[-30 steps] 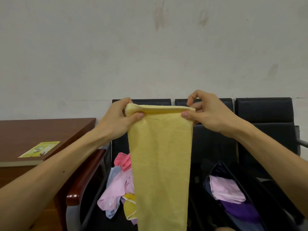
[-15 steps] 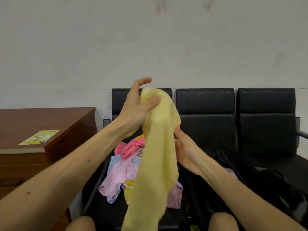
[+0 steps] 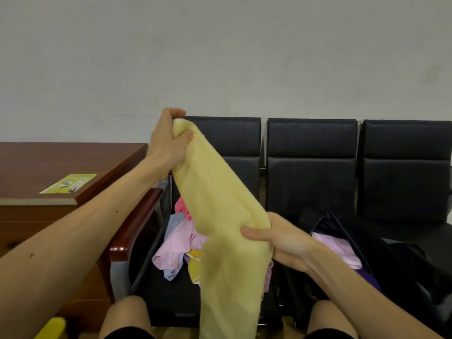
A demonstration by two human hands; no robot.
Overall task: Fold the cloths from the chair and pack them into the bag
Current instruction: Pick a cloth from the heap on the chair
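Observation:
A long yellow cloth (image 3: pixel 220 211) hangs in front of me. My left hand (image 3: pixel 168 140) grips its top end, raised before the left chair's backrest. My right hand (image 3: pixel 276 238) holds the cloth at its middle, thumb across the front, with the lower half hanging down between my knees. A heap of pink, pale blue and yellow cloths (image 3: pixel 178 243) lies on the left chair seat (image 3: pixel 166 297). The open black bag (image 3: pixel 381 260) sits on the middle chair with folded pink and purple cloths (image 3: pixel 340 250) inside.
A row of black chairs (image 3: pixel 310 167) stands against a white wall. A brown wooden desk (image 3: pixel 49 167) with a green leaflet (image 3: pixel 69 183) is at the left, beside the chair's wooden armrest (image 3: pixel 132 231). My knees show at the bottom edge.
My right hand let go of the top edge, slid down the cloth and now holds its middle. My left hand took the whole top end and moved it left.

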